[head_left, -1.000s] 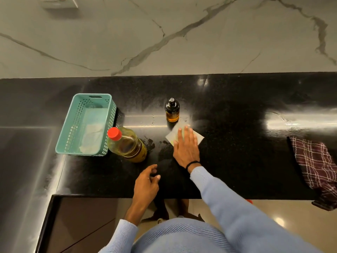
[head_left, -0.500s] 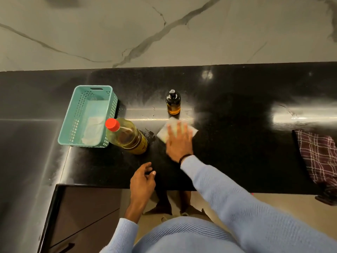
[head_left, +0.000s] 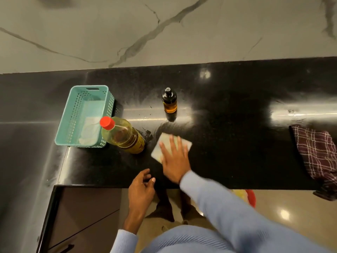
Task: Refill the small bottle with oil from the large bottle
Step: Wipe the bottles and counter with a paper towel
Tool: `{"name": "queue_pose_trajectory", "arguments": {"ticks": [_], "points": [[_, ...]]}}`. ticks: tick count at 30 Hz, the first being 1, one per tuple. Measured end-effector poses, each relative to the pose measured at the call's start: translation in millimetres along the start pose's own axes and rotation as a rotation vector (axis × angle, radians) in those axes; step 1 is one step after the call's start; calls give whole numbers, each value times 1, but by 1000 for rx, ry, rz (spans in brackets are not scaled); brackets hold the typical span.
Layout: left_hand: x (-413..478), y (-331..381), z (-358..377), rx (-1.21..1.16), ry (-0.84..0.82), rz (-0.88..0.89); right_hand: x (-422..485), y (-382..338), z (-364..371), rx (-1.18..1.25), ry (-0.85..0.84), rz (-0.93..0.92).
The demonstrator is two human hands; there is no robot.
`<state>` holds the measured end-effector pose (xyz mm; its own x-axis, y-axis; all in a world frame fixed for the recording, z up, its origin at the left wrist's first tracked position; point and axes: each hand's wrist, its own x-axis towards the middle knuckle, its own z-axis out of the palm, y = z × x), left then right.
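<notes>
Our right hand (head_left: 175, 161) flat on the tissue (head_left: 157, 151), left hand (head_left: 141, 190) loose, empty; let's wipe firmly, skirting the large bottle (head_left: 124, 137).

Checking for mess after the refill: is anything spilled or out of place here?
Yes. Dark wet smears mark the counter beside the large bottle, toward the small bottle, likely spilled oil. The right hand presses a white tissue flat just beside them. Both bottles stand upright and capped.
</notes>
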<state>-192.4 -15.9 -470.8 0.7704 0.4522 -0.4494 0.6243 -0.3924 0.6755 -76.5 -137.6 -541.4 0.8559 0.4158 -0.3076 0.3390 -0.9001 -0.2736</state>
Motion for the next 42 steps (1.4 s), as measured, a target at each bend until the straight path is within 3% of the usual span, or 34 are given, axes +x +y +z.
{"name": "queue_pose_trajectory", "arguments": {"ticks": [3,7,10,12,14,18,21,24,38,40,42], "points": [[-4,-7,-6,-30,25,-10,-41,54,4,18,82,84],[-7,-16,-7,-8,41,-41,43,85,-37,58,110,356],[-3,-13,-2,12,12,-33,65,42,-33,42,58,227],[2,-9,-3,21,10,-13,27,21,-13,-18,10,60],[10,-3,-9,1,49,-4,-19,32,2,-44,21,8],[23,16,-27,-80,253,5,-25,80,-4,-80,79,181],[40,37,-41,-112,433,96,-7,76,-9,-58,53,231],[59,53,-46,-141,497,143,-4,71,-10,-56,46,262],[98,31,-48,-219,305,238,-4,58,-36,-115,21,268],[98,24,-58,-203,224,261,-4,39,-51,-5,60,246],[98,18,-72,-205,114,301,0,12,-67,284,72,134]]}}
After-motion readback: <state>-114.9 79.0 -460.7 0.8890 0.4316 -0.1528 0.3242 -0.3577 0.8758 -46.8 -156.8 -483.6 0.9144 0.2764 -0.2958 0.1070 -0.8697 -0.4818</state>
